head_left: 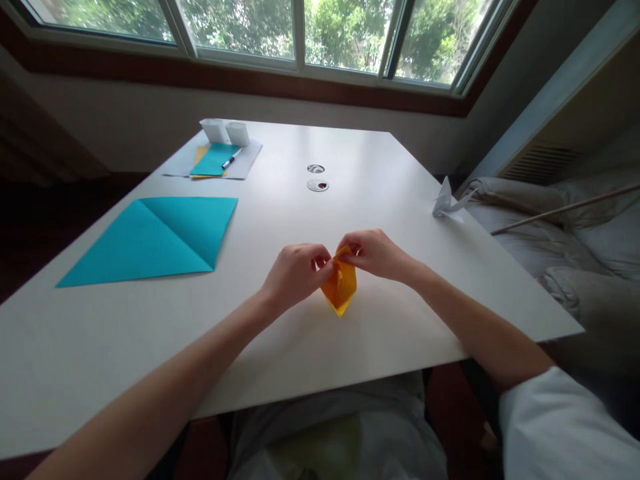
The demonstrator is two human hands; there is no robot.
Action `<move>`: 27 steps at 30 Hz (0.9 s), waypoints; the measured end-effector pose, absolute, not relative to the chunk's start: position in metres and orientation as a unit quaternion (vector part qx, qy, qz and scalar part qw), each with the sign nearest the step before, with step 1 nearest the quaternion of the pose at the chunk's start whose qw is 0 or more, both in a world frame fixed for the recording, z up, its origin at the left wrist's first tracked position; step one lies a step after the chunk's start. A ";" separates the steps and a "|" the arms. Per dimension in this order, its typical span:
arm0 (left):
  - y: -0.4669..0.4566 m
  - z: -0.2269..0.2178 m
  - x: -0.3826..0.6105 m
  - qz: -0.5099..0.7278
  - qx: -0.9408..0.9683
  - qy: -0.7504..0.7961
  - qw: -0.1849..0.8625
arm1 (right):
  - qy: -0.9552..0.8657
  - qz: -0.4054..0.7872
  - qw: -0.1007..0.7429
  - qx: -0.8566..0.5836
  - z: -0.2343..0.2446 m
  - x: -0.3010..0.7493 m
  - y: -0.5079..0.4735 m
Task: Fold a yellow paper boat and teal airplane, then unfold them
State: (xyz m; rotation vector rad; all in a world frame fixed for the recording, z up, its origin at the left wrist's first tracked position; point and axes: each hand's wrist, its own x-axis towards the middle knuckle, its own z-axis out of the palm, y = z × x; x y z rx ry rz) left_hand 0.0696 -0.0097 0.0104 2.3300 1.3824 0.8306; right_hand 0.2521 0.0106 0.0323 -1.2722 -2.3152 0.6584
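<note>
Both my hands pinch a small piece of folded orange paper (341,290) just above the table's near half. My left hand (299,272) grips its upper left edge with thumb and forefinger. On the upper right side, my right hand (373,253) closes its fingers on the paper's top corner. A pointed end of the orange paper hangs downward, toward me. Parts of its top folds are hidden behind my fingertips. To the left lies a large teal sheet (160,237) with a diagonal crease. A white paper crane (449,200) stands near the table's right edge.
The white table (280,360) extends toward the window. At its far left are two white folded paper boxes (237,133), smaller teal paper (215,160), yellow paper (201,155) and a pen (231,159). Two round stickers (317,185) lie mid-table. Rolled bedding (520,207) sits right.
</note>
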 end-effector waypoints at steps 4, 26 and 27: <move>-0.010 0.012 0.070 0.283 0.812 0.486 0.153 | -0.831 0.230 0.226 -0.453 0.031 0.252 0.011; 0.023 0.007 0.038 0.301 0.635 0.547 0.455 | -0.951 0.064 -0.006 -0.302 0.050 0.245 0.006; 0.024 0.007 0.038 0.300 0.639 0.547 0.451 | -0.949 0.063 -0.008 -0.310 0.049 0.244 0.007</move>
